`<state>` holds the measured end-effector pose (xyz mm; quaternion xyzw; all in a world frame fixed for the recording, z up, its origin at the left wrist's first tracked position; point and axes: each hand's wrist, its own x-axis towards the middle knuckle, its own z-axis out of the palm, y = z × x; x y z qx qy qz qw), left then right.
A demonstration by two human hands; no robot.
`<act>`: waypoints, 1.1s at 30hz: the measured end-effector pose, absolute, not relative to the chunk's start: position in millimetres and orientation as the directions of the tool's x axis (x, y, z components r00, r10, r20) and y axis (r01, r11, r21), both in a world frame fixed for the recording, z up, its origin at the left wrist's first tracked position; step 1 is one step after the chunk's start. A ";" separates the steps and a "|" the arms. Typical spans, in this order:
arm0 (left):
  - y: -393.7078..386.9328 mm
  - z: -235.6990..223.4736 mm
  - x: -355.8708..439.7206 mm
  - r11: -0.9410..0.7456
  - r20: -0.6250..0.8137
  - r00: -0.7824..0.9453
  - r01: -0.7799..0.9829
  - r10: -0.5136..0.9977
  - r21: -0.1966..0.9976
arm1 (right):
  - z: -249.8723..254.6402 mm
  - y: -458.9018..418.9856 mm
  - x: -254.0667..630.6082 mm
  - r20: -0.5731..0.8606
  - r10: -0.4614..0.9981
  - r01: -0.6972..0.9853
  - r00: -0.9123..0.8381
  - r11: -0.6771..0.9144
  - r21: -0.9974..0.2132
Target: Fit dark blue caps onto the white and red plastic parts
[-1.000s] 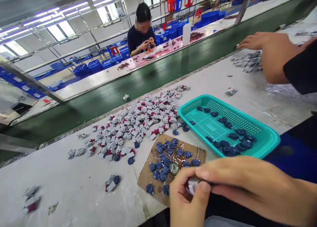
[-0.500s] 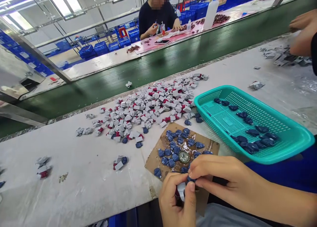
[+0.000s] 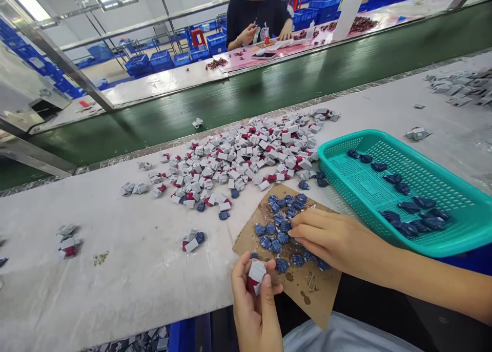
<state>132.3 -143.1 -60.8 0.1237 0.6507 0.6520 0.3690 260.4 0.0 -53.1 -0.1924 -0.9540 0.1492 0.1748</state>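
My left hand (image 3: 253, 303) is closed on a small grey and red plastic part (image 3: 255, 275) near the table's front edge. My right hand (image 3: 332, 239) rests on the brown cardboard sheet (image 3: 303, 290), its fingers pressed together over the dark blue parts (image 3: 279, 224) lying there; what they pinch is hidden. A wide pile of grey and red parts (image 3: 246, 160) covers the white table (image 3: 115, 280) beyond the cardboard.
A teal mesh basket (image 3: 453, 239) with several blue parts stands to the right. Small clumps of grey parts (image 3: 67, 239) lie at the left and another pile (image 3: 461, 85) at the far right. A green conveyor belt (image 3: 269, 90) runs behind; a person (image 3: 261, 14) works across it.
My right hand has left the part in my left hand and moved forward onto the cardboard's blue parts. The co-worker's hand at the far right is out of view. The camera tilted down.
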 end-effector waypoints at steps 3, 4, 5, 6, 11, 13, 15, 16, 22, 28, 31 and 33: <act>-141.4 -60.1 131.2 0.085 -0.332 -0.699 -0.363 0.634 0.928 | -45.6 1.7 258.8 0.218 0.399 0.298 -0.890 0.874 -0.383; -141.4 -59.8 131.1 0.070 -0.337 -0.696 -0.383 0.633 0.921 | -40.9 3.4 258.6 0.180 0.409 0.301 -0.895 0.849 -0.433; -141.8 -59.4 131.3 0.053 -0.344 -0.694 -0.405 0.633 0.913 | -35.4 5.3 258.5 0.137 0.432 0.315 -0.892 0.808 -0.498; -142.4 -59.0 131.7 0.040 -0.351 -0.692 -0.422 0.631 0.905 | -29.6 6.8 258.7 0.089 0.468 0.339 -0.879 0.747 -0.572; -143.4 -56.2 136.1 -0.036 -0.312 -0.718 -0.425 0.622 0.905 | -7.1 2.2 260.1 -0.194 0.661 0.458 -0.725 0.252 -0.852; -140.5 -53.9 138.4 -0.045 -0.347 -0.710 -0.470 0.613 0.882 | -4.1 -5.9 259.8 -0.254 0.665 0.412 -0.702 0.089 -0.907; -136.3 -50.4 140.9 -0.040 -0.410 -0.676 -0.545 0.613 0.838 | -2.3 -15.3 258.8 -0.246 0.673 0.342 -0.698 0.012 -0.940; -134.1 -48.3 142.1 -0.043 -0.435 -0.657 -0.579 0.616 0.814 | -1.2 -19.7 257.9 -0.224 0.683 0.311 -0.695 0.005 -0.950; -127.1 -36.7 146.6 -0.122 -0.453 -0.641 -0.649 0.620 0.751 | 9.3 -31.0 251.8 -0.028 0.743 0.214 -0.668 0.156 -0.964; -124.0 -34.7 141.9 -0.075 -0.547 -0.536 -0.755 0.643 0.652 | 1.8 -30.1 252.4 -0.139 0.758 0.114 -0.637 -0.085 -0.990; -123.6 -38.5 139.2 -0.075 -0.541 -0.532 -0.755 0.652 0.651 | -1.2 -32.4 252.3 -0.202 0.718 0.088 -0.666 -0.193 -0.977; -124.0 -39.7 138.4 -0.068 -0.549 -0.533 -0.754 0.643 0.653 | -0.6 -33.5 251.1 -0.184 0.707 0.115 -0.683 -0.144 -0.983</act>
